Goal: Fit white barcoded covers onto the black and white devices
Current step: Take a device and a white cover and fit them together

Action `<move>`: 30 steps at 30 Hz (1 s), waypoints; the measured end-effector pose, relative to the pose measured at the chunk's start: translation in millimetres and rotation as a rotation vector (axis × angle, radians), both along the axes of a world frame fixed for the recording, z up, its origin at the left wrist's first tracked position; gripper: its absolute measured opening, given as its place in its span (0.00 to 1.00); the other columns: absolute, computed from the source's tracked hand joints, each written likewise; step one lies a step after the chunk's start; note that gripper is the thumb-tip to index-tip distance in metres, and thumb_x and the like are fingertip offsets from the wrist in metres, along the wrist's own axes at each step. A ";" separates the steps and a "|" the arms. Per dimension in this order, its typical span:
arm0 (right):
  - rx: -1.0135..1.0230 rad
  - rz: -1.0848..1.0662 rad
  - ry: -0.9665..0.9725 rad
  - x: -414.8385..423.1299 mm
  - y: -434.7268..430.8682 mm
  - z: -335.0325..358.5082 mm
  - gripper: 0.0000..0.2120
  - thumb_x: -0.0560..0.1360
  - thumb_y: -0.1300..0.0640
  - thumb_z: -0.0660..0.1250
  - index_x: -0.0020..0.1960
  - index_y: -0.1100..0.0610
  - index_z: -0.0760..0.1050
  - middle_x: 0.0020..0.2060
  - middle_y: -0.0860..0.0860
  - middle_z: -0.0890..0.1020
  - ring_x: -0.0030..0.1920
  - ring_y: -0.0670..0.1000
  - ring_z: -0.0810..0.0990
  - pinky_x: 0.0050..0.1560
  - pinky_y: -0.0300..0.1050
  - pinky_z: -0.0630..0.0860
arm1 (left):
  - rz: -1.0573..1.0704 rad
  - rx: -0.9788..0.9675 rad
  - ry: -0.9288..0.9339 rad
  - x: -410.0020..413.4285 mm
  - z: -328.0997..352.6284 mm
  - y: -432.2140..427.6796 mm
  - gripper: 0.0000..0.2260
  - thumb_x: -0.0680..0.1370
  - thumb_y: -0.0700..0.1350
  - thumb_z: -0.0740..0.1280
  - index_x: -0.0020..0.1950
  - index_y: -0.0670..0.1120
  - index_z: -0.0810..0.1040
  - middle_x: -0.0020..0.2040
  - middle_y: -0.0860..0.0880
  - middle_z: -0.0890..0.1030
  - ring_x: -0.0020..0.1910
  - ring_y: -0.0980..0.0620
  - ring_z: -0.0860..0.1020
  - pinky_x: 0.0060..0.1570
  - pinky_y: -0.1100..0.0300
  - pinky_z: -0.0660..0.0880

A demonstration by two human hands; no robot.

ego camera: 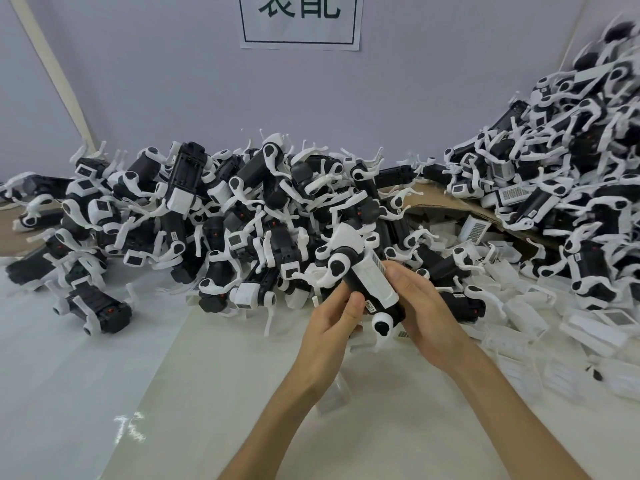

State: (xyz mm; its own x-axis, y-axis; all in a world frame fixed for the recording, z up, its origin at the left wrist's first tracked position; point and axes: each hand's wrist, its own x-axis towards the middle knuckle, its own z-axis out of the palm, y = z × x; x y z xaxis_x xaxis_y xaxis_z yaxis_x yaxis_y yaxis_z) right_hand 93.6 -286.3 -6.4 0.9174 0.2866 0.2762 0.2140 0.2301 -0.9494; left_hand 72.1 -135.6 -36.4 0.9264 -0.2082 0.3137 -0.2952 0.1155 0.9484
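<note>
Over white table (86, 393), covered device (372, 285) between left hand (332, 327) and right hand (426, 313)

A paper sign (300, 20) on the wall (173, 81) shows two large dark-green framed Chinese characters with cropped tops, seemingly 装配. The held device (354, 285) bears a small label (370, 305). Its white cover (375, 284) bears a barcode; neither is legible.
</note>
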 end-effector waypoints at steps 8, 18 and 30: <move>0.061 0.068 -0.031 0.1 -4.0 0.5 0.17 0.76 0.47 0.66 0.60 0.53 0.82 0.53 0.53 0.85 0.56 0.52 0.83 0.52 0.41 0.78 | 0.102 -0.035 -0.101 -1.8 -1.6 -4.7 0.14 0.82 0.58 0.60 0.55 0.53 0.82 0.43 0.56 0.79 0.43 0.56 0.76 0.46 0.65 0.72; -0.200 -0.117 -0.219 -0.8 3.1 -6.0 0.21 0.73 0.45 0.71 0.64 0.51 0.79 0.55 0.51 0.85 0.58 0.52 0.83 0.55 0.42 0.78 | 0.104 -0.096 -0.078 -0.9 9.0 4.0 0.10 0.80 0.48 0.67 0.59 0.48 0.82 0.53 0.51 0.86 0.53 0.54 0.84 0.49 0.66 0.78; -0.236 -0.289 -0.280 2.0 10.5 -14.7 0.14 0.74 0.52 0.70 0.57 0.55 0.81 0.48 0.50 0.87 0.50 0.51 0.85 0.51 0.43 0.81 | 0.177 0.015 -0.095 2.4 0.6 1.1 0.13 0.78 0.41 0.71 0.62 0.46 0.78 0.52 0.50 0.86 0.53 0.52 0.84 0.49 0.62 0.79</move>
